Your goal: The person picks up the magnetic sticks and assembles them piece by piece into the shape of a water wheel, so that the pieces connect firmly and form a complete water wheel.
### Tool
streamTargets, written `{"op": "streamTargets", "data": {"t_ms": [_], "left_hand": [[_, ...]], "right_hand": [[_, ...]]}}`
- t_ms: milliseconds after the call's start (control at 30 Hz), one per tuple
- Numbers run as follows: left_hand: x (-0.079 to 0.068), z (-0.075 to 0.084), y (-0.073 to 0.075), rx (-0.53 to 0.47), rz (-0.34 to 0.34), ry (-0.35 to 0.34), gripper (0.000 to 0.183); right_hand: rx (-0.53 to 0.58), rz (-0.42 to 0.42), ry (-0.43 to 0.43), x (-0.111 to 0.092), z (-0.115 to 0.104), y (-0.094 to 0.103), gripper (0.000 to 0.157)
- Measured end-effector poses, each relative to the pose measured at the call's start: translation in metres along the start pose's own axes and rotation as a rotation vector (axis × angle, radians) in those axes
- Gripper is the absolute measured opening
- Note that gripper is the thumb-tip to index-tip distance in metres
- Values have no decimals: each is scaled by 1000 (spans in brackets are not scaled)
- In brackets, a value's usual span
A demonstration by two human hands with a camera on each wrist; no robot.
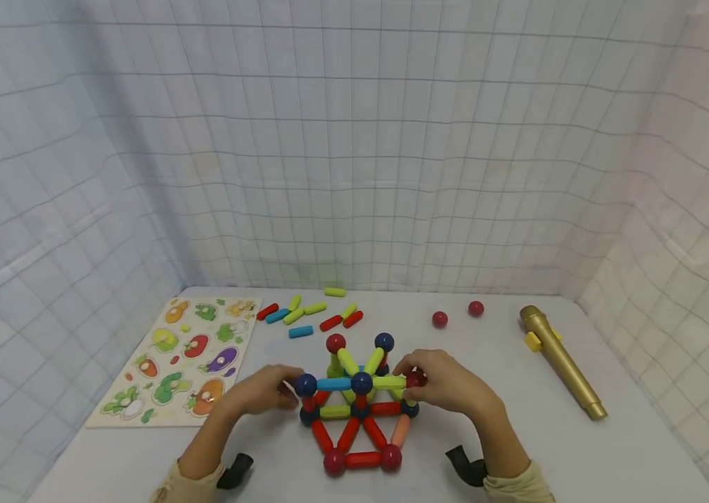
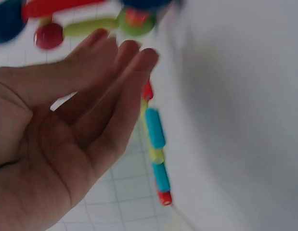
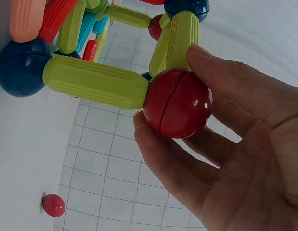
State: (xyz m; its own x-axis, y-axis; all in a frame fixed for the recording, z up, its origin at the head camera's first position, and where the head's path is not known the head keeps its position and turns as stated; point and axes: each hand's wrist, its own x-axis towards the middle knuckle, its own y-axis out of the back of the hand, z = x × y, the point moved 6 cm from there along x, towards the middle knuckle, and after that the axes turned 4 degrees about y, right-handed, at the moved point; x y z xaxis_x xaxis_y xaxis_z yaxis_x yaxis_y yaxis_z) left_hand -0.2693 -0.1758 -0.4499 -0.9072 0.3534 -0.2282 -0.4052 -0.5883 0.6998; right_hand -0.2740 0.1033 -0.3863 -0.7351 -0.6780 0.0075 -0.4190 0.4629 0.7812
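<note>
A construction of magnetic rods and balls [image 1: 362, 383] stands on the white table between my hands. Its top layer has lime and blue rods meeting at a dark blue ball; red rods and red balls lie at its near base. My right hand [image 1: 448, 383] pinches the red ball [image 3: 174, 108] at the upper right corner, thumb on one side and fingers on the other. Two lime rods join that ball in the right wrist view. On the other side my left hand [image 1: 264, 391] has loosely bent fingers, the fingertips [image 2: 148, 57] close beside the dark blue corner ball [image 1: 306, 385].
Several loose rods [image 1: 300, 332] in red, blue and lime lie behind the construction. A vegetable puzzle board [image 1: 156, 417] is at the left. Two red balls [image 1: 439, 319] and a gold toy microphone [image 1: 561, 360] lie right. Gridded cloth [image 1: 360, 175] walls the table's back and sides.
</note>
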Motion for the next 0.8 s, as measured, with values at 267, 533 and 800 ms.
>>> {"op": "streamTargets", "data": {"t_ms": [267,533,800], "left_hand": [[75,-3,56,394,310,167,20],[102,-25,51,526,273,316,23],[57,-6,52,-226,275,247,48]], "right_hand": [[-38,7,44,4,-6,-5,23],[-40,6,15,2,-5,-7,24],[-55,25,-11,-1,-4,1,25]]}}
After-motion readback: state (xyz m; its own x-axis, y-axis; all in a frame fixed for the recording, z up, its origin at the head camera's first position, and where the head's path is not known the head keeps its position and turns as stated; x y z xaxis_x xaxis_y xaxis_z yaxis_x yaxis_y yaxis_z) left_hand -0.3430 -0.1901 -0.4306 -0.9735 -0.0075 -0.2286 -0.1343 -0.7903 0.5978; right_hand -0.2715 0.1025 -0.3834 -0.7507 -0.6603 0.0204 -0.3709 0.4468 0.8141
